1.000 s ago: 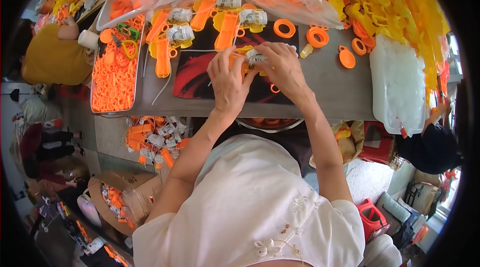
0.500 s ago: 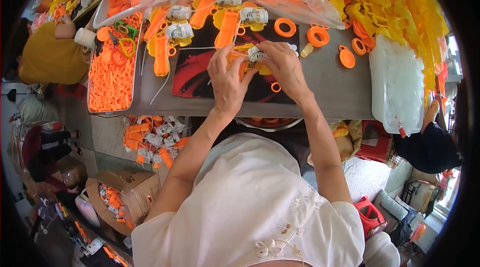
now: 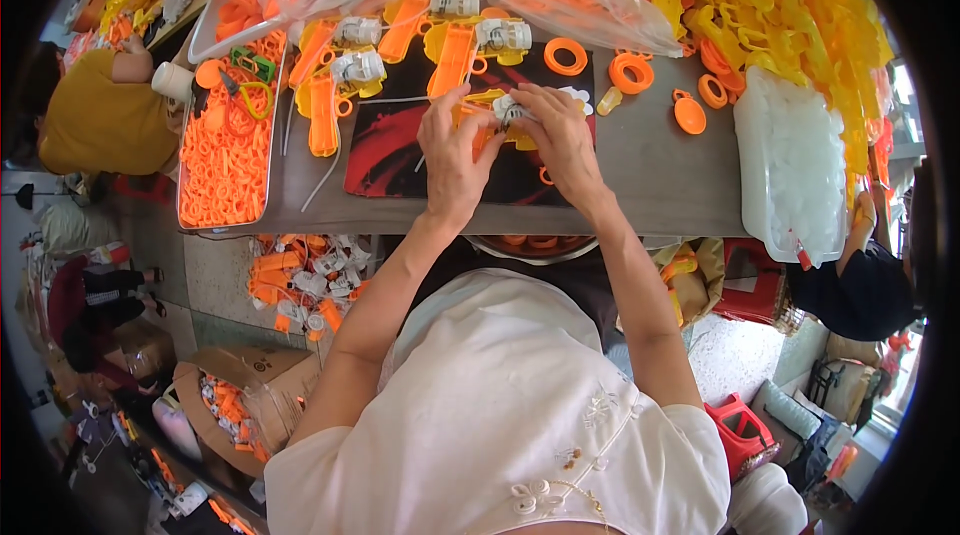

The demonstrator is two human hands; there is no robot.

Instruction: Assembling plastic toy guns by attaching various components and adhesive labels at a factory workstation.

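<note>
In front of me, over a black and red mat (image 3: 388,157), a yellow plastic toy shell (image 3: 521,142) lies partly hidden by my fingers. A white cylindrical unit with thin wires (image 3: 507,109) sits in it. My left hand (image 3: 452,160) is closed at the shell's left side, thumb and fingers bent around its edge. My right hand (image 3: 562,140) grips the white unit from the right, fingers over its top and thumb below. Just beyond my hands are several similar half-assembled toys with orange handles (image 3: 322,120) and white units (image 3: 357,65).
At left stands a tray of small orange parts (image 3: 222,170), with scissors (image 3: 248,95) on top. Orange rings (image 3: 630,73) lie to the right. Farther right are a translucent bin (image 3: 790,165) and piled yellow shells (image 3: 780,5). Other people sit at both sides.
My hands stay around the same toy shell. The right hand's fingers have shifted slightly left over the white unit, and my left fingers have moved a little.
</note>
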